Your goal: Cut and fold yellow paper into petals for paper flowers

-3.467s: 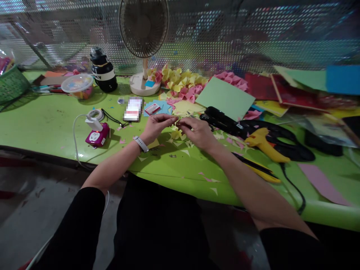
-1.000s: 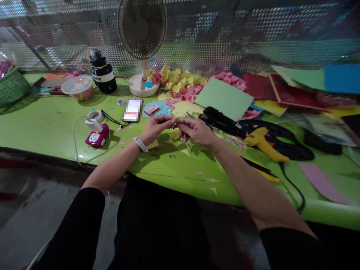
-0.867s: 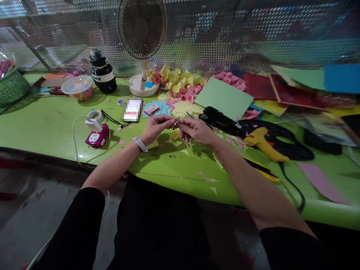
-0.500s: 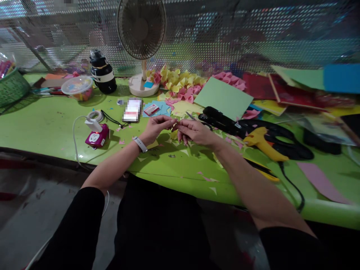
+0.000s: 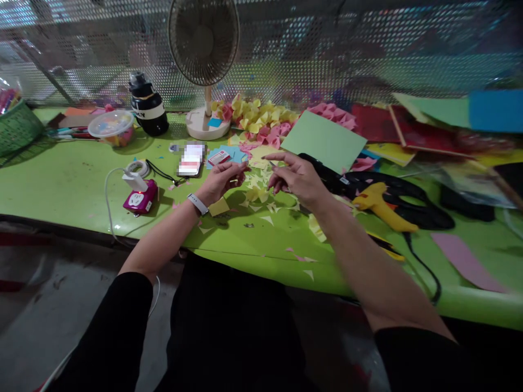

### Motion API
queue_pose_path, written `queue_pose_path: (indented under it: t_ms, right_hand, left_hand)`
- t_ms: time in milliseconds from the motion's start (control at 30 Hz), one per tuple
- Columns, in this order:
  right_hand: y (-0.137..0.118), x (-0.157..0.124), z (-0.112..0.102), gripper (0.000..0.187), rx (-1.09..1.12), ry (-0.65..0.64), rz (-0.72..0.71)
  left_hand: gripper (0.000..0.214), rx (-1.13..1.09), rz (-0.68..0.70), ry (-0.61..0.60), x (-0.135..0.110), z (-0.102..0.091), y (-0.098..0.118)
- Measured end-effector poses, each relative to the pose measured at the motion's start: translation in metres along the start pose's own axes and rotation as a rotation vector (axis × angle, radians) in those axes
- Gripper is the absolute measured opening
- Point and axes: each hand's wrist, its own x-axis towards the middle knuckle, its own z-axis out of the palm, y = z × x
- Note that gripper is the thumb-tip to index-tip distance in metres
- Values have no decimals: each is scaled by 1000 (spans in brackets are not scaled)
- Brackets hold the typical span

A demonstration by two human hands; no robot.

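Observation:
My left hand (image 5: pixel 224 178), with a pale watch band on its wrist, is closed in a pinch above the green table. What its fingertips hold, if anything, is too small to make out. To the right, apart from it, my right hand (image 5: pixel 296 177) is held with its fingers spread and nothing visible in them. Below and between the hands lie pale yellow paper scraps (image 5: pixel 267 206) and cut yellow pieces (image 5: pixel 257 194). A small yellow paper square (image 5: pixel 219 207) rests under my left wrist. Beyond my left hand, a small red-and-white box (image 5: pixel 218 158) sits on blue paper pieces (image 5: pixel 235 154).
A black stapler (image 5: pixel 322 173) and a yellow glue gun (image 5: pixel 382 207) lie right of my right hand. Behind stand a fan (image 5: pixel 203 124), a black bottle (image 5: pixel 150 111) and folded paper flowers (image 5: pixel 261 115). A phone (image 5: pixel 191 159) and purple power socket (image 5: pixel 141 197) are left.
My hands have come apart, the left moving slightly left and the right moving right and up. The right fingers have spread, and more of the yellow pieces between the hands shows.

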Motion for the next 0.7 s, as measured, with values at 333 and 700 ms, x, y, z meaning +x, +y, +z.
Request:
queue_pose_path:
  t_ms: [333,700]
  right_hand:
    - [1,-4,9,13,74,-91,15]
    - [1,-9,24,20,154,-82,77]
  left_hand:
    - [31,45,3,-120,-1,2,-4]
    - [39,40,-2,-10,-2,5,-4]
